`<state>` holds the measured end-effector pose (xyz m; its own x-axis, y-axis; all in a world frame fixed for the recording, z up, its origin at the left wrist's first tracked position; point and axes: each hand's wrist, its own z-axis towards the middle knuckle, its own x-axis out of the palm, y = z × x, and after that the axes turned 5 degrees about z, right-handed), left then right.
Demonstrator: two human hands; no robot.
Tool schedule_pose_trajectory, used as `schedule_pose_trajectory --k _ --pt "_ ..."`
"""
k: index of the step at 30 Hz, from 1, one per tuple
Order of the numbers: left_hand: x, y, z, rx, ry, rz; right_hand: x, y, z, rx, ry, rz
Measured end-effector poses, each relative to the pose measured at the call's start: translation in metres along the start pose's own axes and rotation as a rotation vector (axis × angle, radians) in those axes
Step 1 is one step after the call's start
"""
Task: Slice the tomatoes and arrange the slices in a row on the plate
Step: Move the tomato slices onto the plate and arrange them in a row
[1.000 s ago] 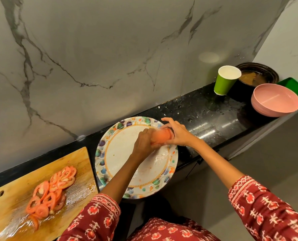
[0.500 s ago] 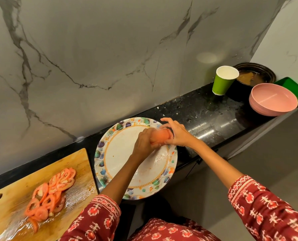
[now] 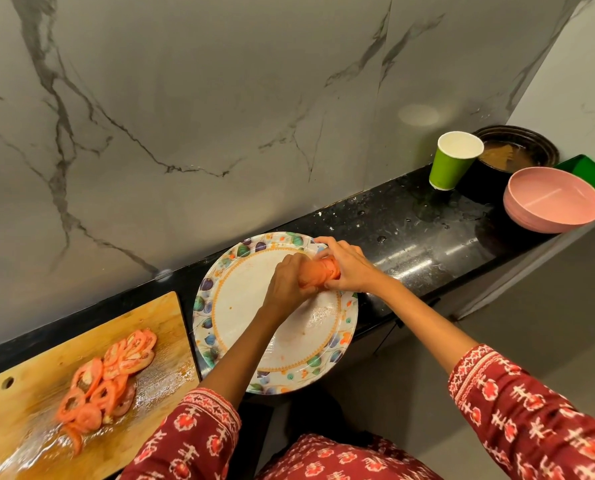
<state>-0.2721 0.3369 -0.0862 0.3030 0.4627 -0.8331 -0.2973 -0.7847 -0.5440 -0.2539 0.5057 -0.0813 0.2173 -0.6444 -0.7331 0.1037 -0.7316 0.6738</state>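
We're seeing both hands meeting over the far right edge of the plate [image 3: 233,306], left hand [image 3: 287,280] and right hand [image 3: 346,268] curling fingers around a stack of tomato slices [image 3: 322,271] between them. More slices [image 3: 110,375] are lying on the cutting board [image 3: 39,393], well left of the grip.

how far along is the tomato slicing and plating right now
Slicing looks done: red tomato slices lie heaped on the wooden cutting board. In hand: the left hand and right hand hold a stack of slices over the floral-rimmed white plate. Left: no row laid yet.
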Motion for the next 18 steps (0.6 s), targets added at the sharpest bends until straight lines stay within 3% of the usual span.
schedule_pose_trajectory --k 18 --pt "0.0 -0.002 0.002 -0.022 0.019 0.026 -0.013 0.005 0.001 0.017 0.047 0.016"
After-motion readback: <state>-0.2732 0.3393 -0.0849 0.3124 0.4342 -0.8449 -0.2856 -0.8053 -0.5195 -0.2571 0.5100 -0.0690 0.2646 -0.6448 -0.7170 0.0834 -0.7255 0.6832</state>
